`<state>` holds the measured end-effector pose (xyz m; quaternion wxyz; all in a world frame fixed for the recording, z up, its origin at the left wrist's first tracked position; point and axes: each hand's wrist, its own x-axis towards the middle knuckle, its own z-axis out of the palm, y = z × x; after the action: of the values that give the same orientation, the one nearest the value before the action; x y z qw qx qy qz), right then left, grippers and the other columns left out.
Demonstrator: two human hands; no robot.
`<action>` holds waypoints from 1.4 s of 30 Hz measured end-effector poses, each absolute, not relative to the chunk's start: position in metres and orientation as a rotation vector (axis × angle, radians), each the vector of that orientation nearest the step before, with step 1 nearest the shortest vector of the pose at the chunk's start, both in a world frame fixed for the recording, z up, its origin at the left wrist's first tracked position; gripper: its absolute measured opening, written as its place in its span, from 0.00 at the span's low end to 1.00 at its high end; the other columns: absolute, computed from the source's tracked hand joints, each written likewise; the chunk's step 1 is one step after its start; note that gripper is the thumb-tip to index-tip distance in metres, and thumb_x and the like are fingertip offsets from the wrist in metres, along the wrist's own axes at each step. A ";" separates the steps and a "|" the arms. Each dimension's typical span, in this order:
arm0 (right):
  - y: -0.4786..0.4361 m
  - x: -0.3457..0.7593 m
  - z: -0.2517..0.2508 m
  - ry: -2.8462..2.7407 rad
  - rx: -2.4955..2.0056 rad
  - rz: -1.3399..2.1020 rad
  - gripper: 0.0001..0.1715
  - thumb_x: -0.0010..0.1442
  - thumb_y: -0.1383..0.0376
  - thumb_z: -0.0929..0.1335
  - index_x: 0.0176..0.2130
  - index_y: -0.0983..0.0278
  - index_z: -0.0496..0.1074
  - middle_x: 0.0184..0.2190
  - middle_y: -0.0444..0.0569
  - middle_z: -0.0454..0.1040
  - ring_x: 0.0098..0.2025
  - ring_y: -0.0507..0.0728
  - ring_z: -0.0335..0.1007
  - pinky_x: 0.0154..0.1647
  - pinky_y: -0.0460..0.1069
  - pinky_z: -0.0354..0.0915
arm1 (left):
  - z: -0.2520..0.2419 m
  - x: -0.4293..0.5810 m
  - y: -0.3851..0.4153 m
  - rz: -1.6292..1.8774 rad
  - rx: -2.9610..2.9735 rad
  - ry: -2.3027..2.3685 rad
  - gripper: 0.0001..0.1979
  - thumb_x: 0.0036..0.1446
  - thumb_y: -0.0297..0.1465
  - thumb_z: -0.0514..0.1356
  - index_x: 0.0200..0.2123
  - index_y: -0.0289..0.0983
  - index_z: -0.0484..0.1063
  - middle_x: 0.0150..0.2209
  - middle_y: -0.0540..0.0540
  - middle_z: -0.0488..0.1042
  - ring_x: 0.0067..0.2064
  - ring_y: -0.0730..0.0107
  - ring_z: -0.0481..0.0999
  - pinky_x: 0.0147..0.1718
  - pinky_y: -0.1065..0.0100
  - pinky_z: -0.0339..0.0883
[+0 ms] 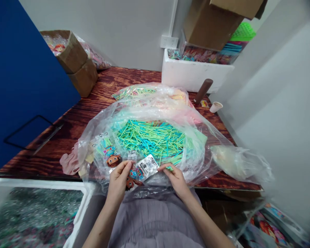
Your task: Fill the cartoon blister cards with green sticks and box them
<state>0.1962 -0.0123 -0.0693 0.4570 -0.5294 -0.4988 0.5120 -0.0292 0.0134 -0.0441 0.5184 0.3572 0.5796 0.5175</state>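
A large clear plastic bag (89,125) lies spread on the table, full of thin green and blue sticks (152,137). My left hand (120,179) is closed, pinching a small printed packet (132,181) with a brown cartoon face. Beside it a silver-white packet (147,167) with dark print is turned toward my right hand. My right hand (174,177) is closed, with short green sticks (169,168) showing between its fingers; its fingertips are at the silver-white packet's edge, and I cannot tell if they touch it. Another printed packet (110,153) with a cartoon face lies at the left on the plastic.
A white foam box (88,187) stands at the lower left, holding clear packets. At the back are cardboard boxes (84,77), another foam box (196,74), a brown cylinder (203,91) and a paper cup (216,107). A pink cloth (70,160) lies at the left.
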 end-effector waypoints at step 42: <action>0.038 0.202 0.038 -0.659 -0.947 1.650 0.10 0.54 0.63 0.73 0.36 0.61 0.71 0.29 0.42 0.73 0.32 0.53 0.72 0.40 0.53 0.71 | -0.014 -0.008 -0.001 1.033 1.645 1.111 0.11 0.63 0.34 0.57 0.41 0.41 0.80 0.37 0.44 0.74 0.39 0.65 0.73 0.38 0.68 0.64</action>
<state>0.2017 0.0375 0.0382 0.5348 -0.3974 -0.2766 0.6925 -0.0083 -0.0013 -0.0135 0.4369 0.6613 0.4467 0.4151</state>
